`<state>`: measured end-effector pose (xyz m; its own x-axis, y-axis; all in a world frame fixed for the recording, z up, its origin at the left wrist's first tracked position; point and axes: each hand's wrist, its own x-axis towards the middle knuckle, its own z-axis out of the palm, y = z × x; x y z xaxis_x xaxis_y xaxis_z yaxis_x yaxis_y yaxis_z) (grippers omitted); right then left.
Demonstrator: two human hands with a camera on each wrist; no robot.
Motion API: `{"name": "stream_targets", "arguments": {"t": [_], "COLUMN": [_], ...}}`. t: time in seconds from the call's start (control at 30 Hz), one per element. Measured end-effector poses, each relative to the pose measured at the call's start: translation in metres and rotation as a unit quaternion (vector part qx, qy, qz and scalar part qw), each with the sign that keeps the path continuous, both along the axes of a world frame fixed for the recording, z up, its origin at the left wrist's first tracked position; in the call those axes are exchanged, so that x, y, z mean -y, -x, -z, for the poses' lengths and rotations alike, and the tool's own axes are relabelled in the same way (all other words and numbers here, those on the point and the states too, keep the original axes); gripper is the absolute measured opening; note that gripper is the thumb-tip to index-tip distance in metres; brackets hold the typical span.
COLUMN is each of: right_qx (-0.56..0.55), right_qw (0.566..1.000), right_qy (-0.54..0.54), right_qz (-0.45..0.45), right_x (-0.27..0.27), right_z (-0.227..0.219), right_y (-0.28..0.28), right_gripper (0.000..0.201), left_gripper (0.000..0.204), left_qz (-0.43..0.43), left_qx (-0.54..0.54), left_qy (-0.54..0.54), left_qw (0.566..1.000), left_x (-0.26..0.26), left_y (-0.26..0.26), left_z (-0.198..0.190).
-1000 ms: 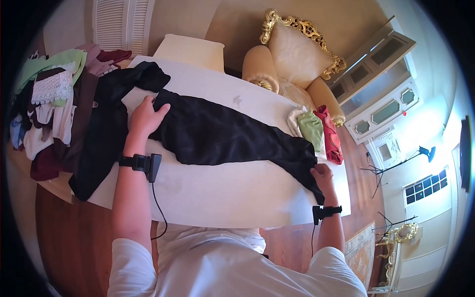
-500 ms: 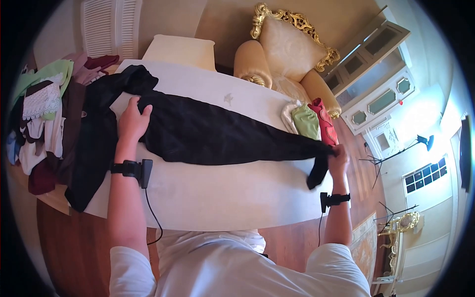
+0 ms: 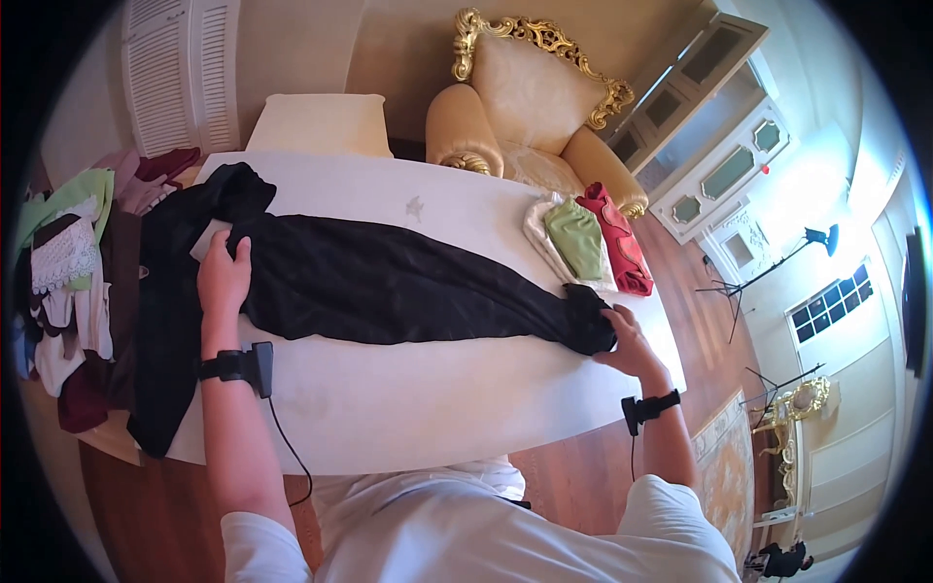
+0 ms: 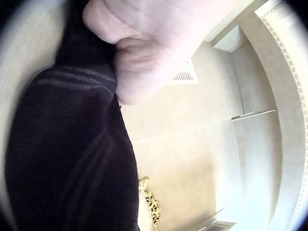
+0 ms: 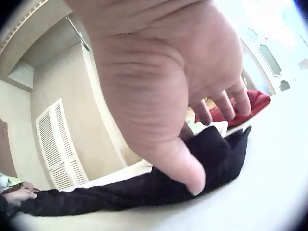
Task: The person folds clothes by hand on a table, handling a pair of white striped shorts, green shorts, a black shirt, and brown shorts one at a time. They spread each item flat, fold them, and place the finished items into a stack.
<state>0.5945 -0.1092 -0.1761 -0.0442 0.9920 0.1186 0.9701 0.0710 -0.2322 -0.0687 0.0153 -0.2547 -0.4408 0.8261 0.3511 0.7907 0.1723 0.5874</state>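
A long black garment (image 3: 389,282) stretches across the white table, one part of it hanging toward the near left edge. My left hand (image 3: 225,282) grips it near its left end, the thumb apart from the fingers; in the left wrist view the dark cloth (image 4: 72,154) runs beside the thumb, and the fingertips are hidden. At the far right end the cloth is folded back into a small bunch (image 3: 588,321). My right hand (image 3: 632,345) touches this bunch with spread fingers. In the right wrist view its thumb (image 5: 192,178) lies over the black cloth, the fingers loosely extended.
A heap of mixed clothes (image 3: 73,262) fills the table's left end. Folded white, green (image 3: 575,238) and red (image 3: 617,243) garments lie at the right rear. Beyond the table stand a gold-framed armchair (image 3: 530,92) and a pale covered table (image 3: 316,121).
My right hand lifted the garment's right end outward, then brought it back inward; the loose end now lies bunched and the fingers have spread. The left hand keeps its place on the cloth.
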Motion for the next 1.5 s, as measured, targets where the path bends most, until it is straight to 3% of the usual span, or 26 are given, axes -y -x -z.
{"name": "stream_targets", "arguments": {"t": [0.03,0.13,0.17,0.27,0.33,0.4,0.5,0.53,0.63,0.73,0.77,0.87,0.9,1.0,1.13,1.17,1.3,1.4,1.5], "right_qx": [-0.009,0.008,0.011,0.018,-0.067,-0.145,-0.326,-0.326,-0.393,-0.348,-0.251,-0.052,-0.07,0.103,-0.026,-0.108,0.023,0.053,0.057], "right_qw": [0.999,0.999,0.999,0.993,0.986,0.989,0.944,0.945,0.91,0.917,0.922,0.951,0.964,0.973,0.994,0.984,0.993,0.995,0.989], "right_qy": [-0.01,0.01,-0.016,-0.088,-0.113,-0.011,0.048,0.027,0.132,0.194,0.295,0.305,0.241,-0.019,0.017,0.072,0.055,0.032,0.051], "right_qz": [-0.038,-0.032,-0.039,-0.077,-0.099,0.025,0.013,0.002,0.023,0.019,-0.023,0.013,0.087,0.206,0.102,0.12,0.103,0.083,0.125], "right_x": [-0.002,-0.006,-0.008,-0.011,-0.012,-0.005,0.0,0.0,0.003,0.014,0.007,-0.011,-0.011,-0.018,-0.016,-0.015,-0.002,-0.005,-0.004], "right_z": [0.006,0.021,0.026,0.021,0.003,-0.025,-0.068,-0.077,-0.109,-0.113,-0.119,-0.094,-0.084,-0.034,-0.009,-0.003,-0.004,0.023,0.029], "right_y": [0.004,0.004,0.001,-0.01,-0.016,-0.019,-0.008,-0.008,-0.006,0.001,0.0,-0.038,-0.047,-0.087,-0.087,-0.084,-0.05,-0.082,-0.091], "right_gripper": [0.065,0.066,0.051,0.036,0.027,0.022,0.009,0.013,0.024,0.037,0.043,0.042,0.042,0.037,0.042,0.048,0.044,0.032,0.018], "left_gripper": [0.045,0.044,0.043,0.041,0.04,0.04,0.039,0.039,0.039,0.042,0.043,0.044,0.045,0.046,0.046,0.046,0.047,0.046,0.044], "left_qz": [0.0,0.003,0.006,0.006,0.009,0.009,0.009,0.013,0.017,0.001,-0.006,-0.005,0.002,-0.016,-0.032,-0.029,-0.028,-0.023,-0.017], "left_qx": [-0.002,-0.005,-0.005,0.001,0.006,0.002,-0.004,0.001,-0.007,-0.017,-0.022,-0.031,-0.035,-0.032,-0.038,-0.036,-0.05,-0.052,-0.042], "left_qy": [0.001,-0.009,-0.013,-0.006,0.006,0.008,0.004,0.007,0.009,0.014,0.011,0.003,0.0,0.024,0.034,0.036,0.022,0.027,0.018], "left_qw": [1.0,1.0,1.0,1.0,1.0,1.0,1.0,1.0,1.0,1.0,1.0,0.999,0.999,0.999,0.998,0.998,0.998,0.998,0.999], "left_x": [0.0,-0.002,-0.003,-0.002,-0.003,-0.005,-0.004,-0.003,-0.003,-0.006,-0.006,-0.006,-0.007,-0.007,-0.001,-0.003,-0.005,-0.003,-0.003], "left_y": [0.0,0.003,0.004,0.006,0.008,0.01,0.01,0.01,0.012,0.019,0.021,0.026,0.025,0.023,0.017,0.02,0.022,0.02,0.022], "left_z": [0.0,0.003,0.006,0.008,0.01,0.011,0.01,0.008,0.008,0.012,0.013,0.016,0.016,0.012,0.005,0.007,0.01,0.006,0.009]}}
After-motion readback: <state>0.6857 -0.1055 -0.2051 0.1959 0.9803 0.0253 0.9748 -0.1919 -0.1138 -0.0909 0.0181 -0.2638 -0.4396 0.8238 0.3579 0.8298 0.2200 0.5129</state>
